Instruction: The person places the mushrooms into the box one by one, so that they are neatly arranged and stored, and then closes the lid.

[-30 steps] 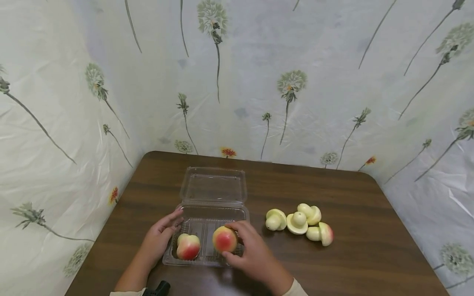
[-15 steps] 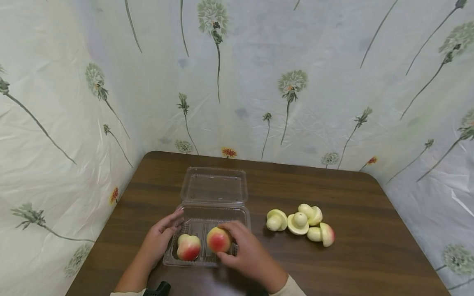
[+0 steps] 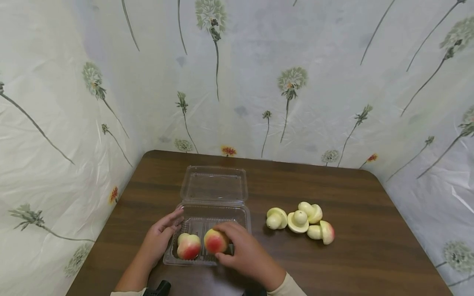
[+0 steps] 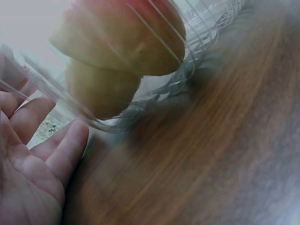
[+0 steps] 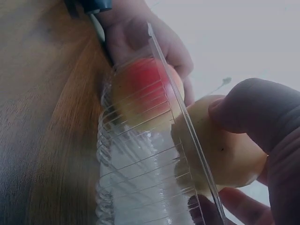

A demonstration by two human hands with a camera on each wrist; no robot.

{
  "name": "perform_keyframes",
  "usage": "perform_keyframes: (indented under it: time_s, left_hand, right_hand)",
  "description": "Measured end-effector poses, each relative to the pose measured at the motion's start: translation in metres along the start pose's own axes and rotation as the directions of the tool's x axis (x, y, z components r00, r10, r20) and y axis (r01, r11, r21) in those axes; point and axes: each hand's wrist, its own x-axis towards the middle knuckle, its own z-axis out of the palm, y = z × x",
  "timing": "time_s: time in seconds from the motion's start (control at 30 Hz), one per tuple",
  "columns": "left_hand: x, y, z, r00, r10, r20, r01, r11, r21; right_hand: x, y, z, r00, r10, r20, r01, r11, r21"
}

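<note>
My right hand (image 3: 249,253) pinches a toy mushroom (image 3: 214,241) between thumb and fingers, its red-and-yellow cap facing up. It is held over the right half of a clear plastic clamshell box (image 3: 218,211). In the right wrist view the held mushroom (image 5: 225,150) sits at the level of the box rim, the thumb on its near side. Another mushroom (image 3: 189,247), pale with a red patch, lies on its side in the left half of the box. My left hand (image 3: 158,238) rests against the box's left wall with loosely extended fingers, seen touching it in the left wrist view.
Several more pale mushrooms (image 3: 298,222) lie in a cluster to the right of the box. The box's clear lid (image 3: 214,185) lies folded back behind it on the brown wooden table (image 3: 296,271). A wall covering with dandelions (image 3: 244,82) rises behind and beside the table.
My right hand has carried the mushroom to the left and slightly lower, closer to the one in the box. The left hand has stayed at the box's left side.
</note>
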Motion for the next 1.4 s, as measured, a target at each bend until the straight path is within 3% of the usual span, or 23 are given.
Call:
perform_keyframes:
  time_s: [0.2,0.3,0.57,0.77,1.03,1.2,1.4]
  left_hand:
    - [0.0,0.002,0.001,1.0,-0.006,0.004,0.006,1.0,-0.003]
    - [0.0,0.001,0.0,1.0,0.02,0.009,-0.02,1.0,-0.007]
    - [0.003,-0.003,-0.001,0.999,0.051,0.019,-0.051,0.999,-0.011]
    - [0.003,-0.004,0.0,1.0,0.028,0.004,-0.028,1.0,-0.011]
    - [0.002,-0.003,0.0,1.0,0.008,-0.006,-0.008,1.0,-0.004]
    - [0.002,-0.003,0.001,1.0,-0.009,-0.022,0.009,1.0,-0.003]
    - [0.0,0.0,0.003,1.0,0.009,-0.025,-0.009,1.0,0.002]
  right_hand:
    - [0.002,-0.002,-0.001,0.998,0.029,0.048,-0.028,1.0,-0.012]
    - [0.003,-0.005,-0.002,0.997,0.04,0.072,-0.038,0.999,-0.028]
    - [0.006,-0.007,-0.001,0.994,0.044,0.101,-0.03,0.99,-0.136]
    - [0.008,-0.009,-0.001,0.987,0.041,0.153,-0.016,0.987,-0.158]
    - [0.01,-0.012,-0.004,0.967,0.096,0.235,-0.056,0.983,-0.174]
    - [0.012,-0.015,-0.008,0.955,0.08,0.287,-0.021,0.979,-0.204]
    - [0.012,-0.014,-0.008,0.955,0.039,0.293,0.028,0.975,-0.222]
